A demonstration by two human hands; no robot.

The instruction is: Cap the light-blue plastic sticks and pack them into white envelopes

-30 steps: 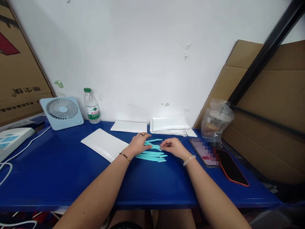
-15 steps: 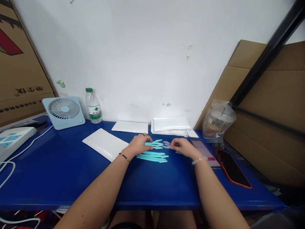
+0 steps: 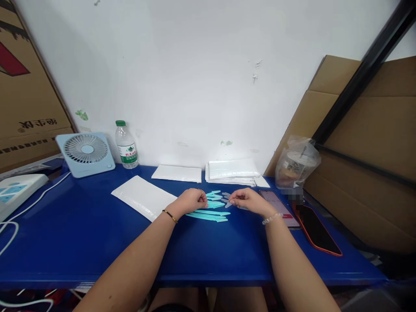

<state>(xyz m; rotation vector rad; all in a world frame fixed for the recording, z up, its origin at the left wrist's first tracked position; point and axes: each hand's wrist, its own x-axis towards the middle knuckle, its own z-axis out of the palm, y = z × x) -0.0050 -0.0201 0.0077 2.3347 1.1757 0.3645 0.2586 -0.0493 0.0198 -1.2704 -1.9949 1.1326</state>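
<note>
Several slim turquoise plastic sticks [image 3: 209, 214] lie side by side on the blue table [image 3: 97, 242]. My left hand [image 3: 191, 201] rests on their left ends, fingers curled and pinching one turquoise stick. My right hand [image 3: 247, 200] is just to the right, fingertips pinched on a small clear plastic piece [image 3: 227, 203]. A few more clear pieces [image 3: 226, 195] lie between the two hands.
A white padded envelope [image 3: 143, 197] lies left of my hands; more white envelopes [image 3: 232, 171] are stacked by the wall. A small fan [image 3: 85, 154] and water bottle [image 3: 126, 145] stand back left. Two phones [image 3: 316, 229] and a bagged cup [image 3: 294, 162] sit at the right.
My right hand drew away to the right, leaving small clear pieces on the table, then came back toward the sticks. My left hand curled its fingers over the stick ends.
</note>
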